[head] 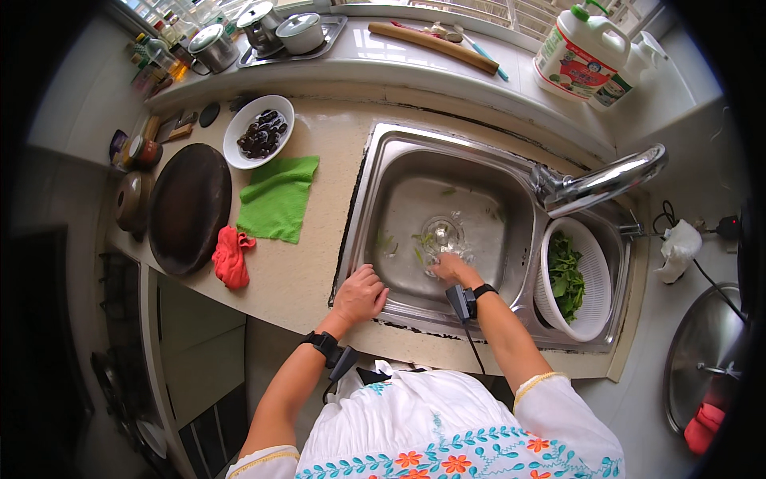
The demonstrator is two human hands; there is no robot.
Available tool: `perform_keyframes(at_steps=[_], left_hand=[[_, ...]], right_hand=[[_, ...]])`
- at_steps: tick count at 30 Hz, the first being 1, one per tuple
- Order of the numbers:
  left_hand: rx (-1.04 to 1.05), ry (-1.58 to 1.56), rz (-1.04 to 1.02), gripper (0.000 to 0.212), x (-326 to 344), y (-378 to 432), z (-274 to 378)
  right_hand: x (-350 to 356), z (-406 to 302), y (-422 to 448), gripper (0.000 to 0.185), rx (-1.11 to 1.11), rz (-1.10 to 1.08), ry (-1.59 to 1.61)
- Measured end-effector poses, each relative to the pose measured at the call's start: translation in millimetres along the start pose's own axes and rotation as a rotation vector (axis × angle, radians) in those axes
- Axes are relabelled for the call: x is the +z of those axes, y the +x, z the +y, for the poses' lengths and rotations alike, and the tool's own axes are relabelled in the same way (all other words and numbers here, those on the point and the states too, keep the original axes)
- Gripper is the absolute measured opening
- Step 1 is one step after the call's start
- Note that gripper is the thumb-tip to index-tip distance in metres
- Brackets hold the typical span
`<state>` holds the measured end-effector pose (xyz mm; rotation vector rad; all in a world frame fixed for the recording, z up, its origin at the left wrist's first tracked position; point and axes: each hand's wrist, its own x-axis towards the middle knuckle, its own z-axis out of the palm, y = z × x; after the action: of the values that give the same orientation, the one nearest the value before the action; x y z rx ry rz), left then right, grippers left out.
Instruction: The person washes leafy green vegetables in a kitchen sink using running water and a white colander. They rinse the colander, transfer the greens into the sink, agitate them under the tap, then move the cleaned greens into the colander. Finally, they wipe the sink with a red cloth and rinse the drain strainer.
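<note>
My left hand rests half curled on the near left rim of the stainless steel sink, with nothing seen in it. Inside the large basin, my right hand reaches down close to the drain strainer, its fingertips in shallow water; whether they hold anything is unclear. Bits of green leaf and stem lie around in the water. Leafy greens fill part of a white plastic colander in the small right basin. A chrome faucet is swung over towards that side.
Left of the sink are a green cloth, a red cloth, a dark round board and a white bowl of dark pieces in liquid. A rolling pin and a detergent jug stand or lie on the windowsill.
</note>
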<state>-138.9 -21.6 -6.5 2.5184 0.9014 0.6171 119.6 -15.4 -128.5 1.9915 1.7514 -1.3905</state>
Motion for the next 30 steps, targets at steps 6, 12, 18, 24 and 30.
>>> perform_keyframes(at_steps=[6, 12, 18, 24, 30], left_hand=[[-0.008, 0.002, -0.016, 0.016, -0.6, 0.5, -0.6], [-0.024, 0.002, -0.028, 0.014, -0.8, -0.3, -0.2], [-0.046, 0.010, -0.066, 0.011, -2.2, -0.9, -0.4], [-0.029, -0.005, -0.020, 0.016, -0.5, 0.0, -1.0], [-0.029, -0.012, -0.021, 0.016, 0.6, -0.7, -1.6]], right_hand=[[-31.3, -2.2, 8.2, 0.017, -0.251, 0.114, 0.371], [-67.0, 10.8, 37.9, 0.023, -0.044, 0.835, 0.317], [-23.4, -7.2, 54.4, 0.025, -0.101, 0.614, 0.243], [7.4, -47.1, 51.5, 0.032, -0.070, 0.313, 0.292], [8.3, -59.1, 26.2, 0.022, 0.047, -0.438, 0.528]])
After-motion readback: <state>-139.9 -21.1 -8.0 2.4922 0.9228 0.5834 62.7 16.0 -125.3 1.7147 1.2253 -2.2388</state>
